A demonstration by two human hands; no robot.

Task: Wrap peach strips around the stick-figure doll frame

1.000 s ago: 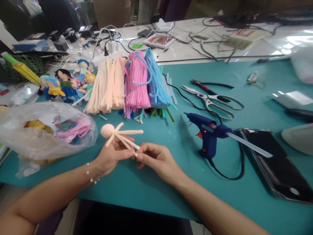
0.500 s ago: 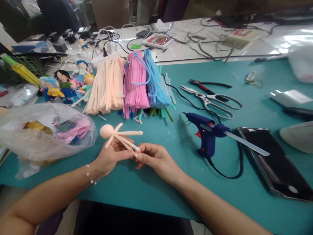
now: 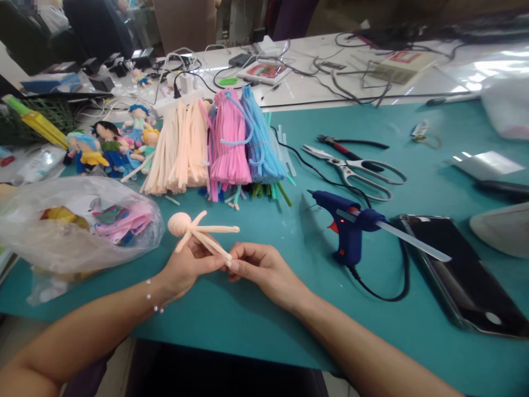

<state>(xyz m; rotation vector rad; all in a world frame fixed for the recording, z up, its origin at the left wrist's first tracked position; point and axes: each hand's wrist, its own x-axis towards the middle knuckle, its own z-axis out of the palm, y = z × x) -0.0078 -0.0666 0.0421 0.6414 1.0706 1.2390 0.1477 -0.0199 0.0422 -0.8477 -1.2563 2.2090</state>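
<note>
A peach pipe-cleaner doll with a round coiled head and thin limbs lies across my fingers, its head toward the left. My left hand is closed around its lower limbs from below. At the end of one leg, my right hand pinches the tip between thumb and fingers, close against the left fingertips. The other leg sticks out freely to the right above my hands. Just behind the doll stand bundles of peach pipe cleaners, pink pipe cleaners and blue pipe cleaners.
Right of my hands, a blue glue gun stands with its lamp lit, near a black phone. Scissors and pliers lie behind it. At left are a plastic bag of scraps and several finished dolls.
The leg that my hands hold has shifted slightly, its tip now closer between my fingertips. The view has moved a little; both hands keep their hold.
</note>
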